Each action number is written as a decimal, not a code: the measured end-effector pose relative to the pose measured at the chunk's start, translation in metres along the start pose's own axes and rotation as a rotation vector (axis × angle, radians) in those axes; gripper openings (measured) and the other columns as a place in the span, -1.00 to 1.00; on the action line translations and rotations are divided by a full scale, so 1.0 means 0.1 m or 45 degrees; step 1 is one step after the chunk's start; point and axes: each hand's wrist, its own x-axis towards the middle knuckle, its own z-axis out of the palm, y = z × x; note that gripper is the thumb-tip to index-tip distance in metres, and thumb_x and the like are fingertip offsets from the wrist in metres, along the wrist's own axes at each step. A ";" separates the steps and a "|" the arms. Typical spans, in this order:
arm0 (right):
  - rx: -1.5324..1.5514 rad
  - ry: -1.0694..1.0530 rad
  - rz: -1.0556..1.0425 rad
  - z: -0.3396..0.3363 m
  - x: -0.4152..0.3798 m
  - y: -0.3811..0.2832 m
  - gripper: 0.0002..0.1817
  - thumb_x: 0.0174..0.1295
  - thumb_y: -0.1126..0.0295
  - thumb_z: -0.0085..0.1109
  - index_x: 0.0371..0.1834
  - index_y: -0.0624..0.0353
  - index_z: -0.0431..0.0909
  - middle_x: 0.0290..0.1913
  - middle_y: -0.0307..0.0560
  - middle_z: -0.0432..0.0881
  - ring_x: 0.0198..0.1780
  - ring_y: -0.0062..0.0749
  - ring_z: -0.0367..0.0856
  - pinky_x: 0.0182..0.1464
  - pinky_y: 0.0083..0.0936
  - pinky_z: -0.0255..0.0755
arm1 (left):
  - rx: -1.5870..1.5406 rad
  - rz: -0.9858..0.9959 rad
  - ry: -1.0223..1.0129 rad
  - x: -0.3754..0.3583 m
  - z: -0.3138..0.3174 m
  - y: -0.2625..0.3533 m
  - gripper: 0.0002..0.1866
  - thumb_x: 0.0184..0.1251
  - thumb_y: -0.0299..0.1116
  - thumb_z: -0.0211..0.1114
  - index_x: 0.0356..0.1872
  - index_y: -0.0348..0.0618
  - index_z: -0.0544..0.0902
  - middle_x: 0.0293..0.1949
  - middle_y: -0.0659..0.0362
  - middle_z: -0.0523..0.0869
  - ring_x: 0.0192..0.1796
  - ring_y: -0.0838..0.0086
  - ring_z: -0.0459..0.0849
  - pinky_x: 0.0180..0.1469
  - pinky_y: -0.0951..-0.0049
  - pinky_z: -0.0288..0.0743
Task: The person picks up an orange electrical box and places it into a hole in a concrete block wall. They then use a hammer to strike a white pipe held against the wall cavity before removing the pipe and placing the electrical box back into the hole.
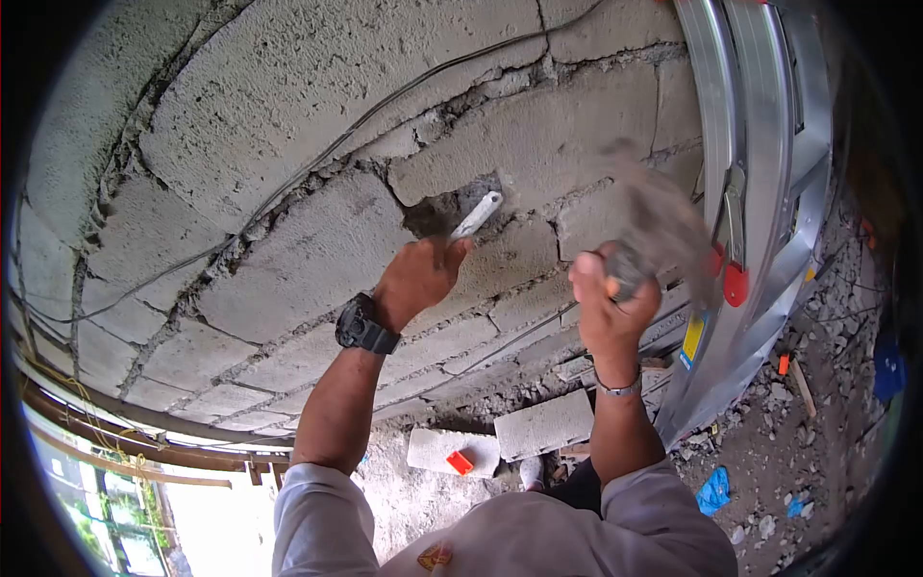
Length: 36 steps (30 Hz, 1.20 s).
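Observation:
My left hand (pixel 419 276) grips a metal chisel (pixel 476 215) and presses its tip into a dark, chipped hole (pixel 435 213) in a grey concrete block wall (pixel 288 125). A black watch sits on that wrist. My right hand (pixel 610 292) is shut on the handle of a hammer (pixel 654 216), whose head is raised and motion-blurred to the right of the chisel. A metal bracelet circles the right wrist.
An aluminium ladder (pixel 760 192) with red clips leans against the wall at the right. A thin cable (pixel 317 159) runs diagonally across the blocks. Broken block pieces (pixel 543 423), an orange object (pixel 460 463) and rubble lie on the ground below. A window opening shows at the lower left.

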 end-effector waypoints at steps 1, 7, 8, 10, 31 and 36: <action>0.267 0.139 -0.082 0.04 0.02 -0.04 -0.74 0.17 0.39 0.30 -0.52 0.21 0.40 -0.66 -0.25 0.39 -0.60 -0.67 0.28 -0.47 -0.62 0.29 | 0.018 0.037 0.007 0.03 -0.04 0.00 -0.56 0.44 -0.09 0.08 -0.45 -0.32 0.55 -0.62 -0.20 0.49 -0.63 0.00 0.50 -0.56 0.20 0.30; -0.286 -0.224 0.251 0.16 -0.12 0.73 -0.77 0.23 0.43 0.24 -0.54 0.19 0.44 -0.63 -0.30 0.49 -0.56 -0.71 0.39 -0.51 -0.68 0.29 | 0.172 0.023 -0.109 0.10 -0.04 0.02 -0.53 0.45 -0.01 0.02 -0.36 -0.29 0.57 -0.60 -0.21 0.52 -0.56 -0.08 0.54 -0.51 0.11 0.35; -0.339 -0.216 0.255 0.06 -0.18 0.52 -0.76 0.24 0.41 0.23 -0.54 0.18 0.43 -0.63 -0.33 0.49 -0.57 -0.73 0.38 -0.52 -0.70 0.28 | 0.169 0.000 -0.131 0.00 -0.03 0.05 -0.53 0.45 -0.01 0.02 -0.36 -0.29 0.57 -0.60 -0.21 0.52 -0.56 -0.08 0.54 -0.51 0.11 0.35; -0.084 -0.061 0.291 -0.07 -0.11 0.27 -0.74 0.24 0.39 0.24 -0.56 0.18 0.42 -0.64 -0.33 0.48 -0.60 -0.73 0.36 -0.54 -0.69 0.28 | 0.191 -0.032 -0.082 0.02 -0.10 0.21 -0.50 0.45 0.00 0.00 -0.39 -0.30 0.58 -0.58 -0.23 0.54 -0.49 -0.12 0.59 -0.45 0.04 0.42; -0.439 -0.378 0.363 -0.30 -0.35 0.83 -0.71 0.11 0.28 0.33 -0.42 0.27 0.48 -0.50 0.09 0.59 -0.49 -0.20 0.60 -0.37 -0.38 0.45 | 0.507 0.044 0.066 -0.11 0.09 0.22 -0.53 0.41 0.01 0.04 -0.48 -0.23 0.56 -0.65 -0.07 0.61 -0.58 0.06 0.65 -0.57 0.18 0.53; -0.439 -0.207 0.665 -1.18 -0.84 0.95 -0.70 0.08 0.27 0.32 -0.40 0.27 0.47 -0.56 -0.02 0.53 -0.50 -0.48 0.45 -0.39 -0.43 0.41 | 0.394 0.023 0.014 -0.81 0.12 -0.14 -0.62 0.38 -0.05 0.15 -0.41 -0.20 0.45 -0.73 0.01 0.55 -0.68 0.06 0.57 -0.67 0.10 0.40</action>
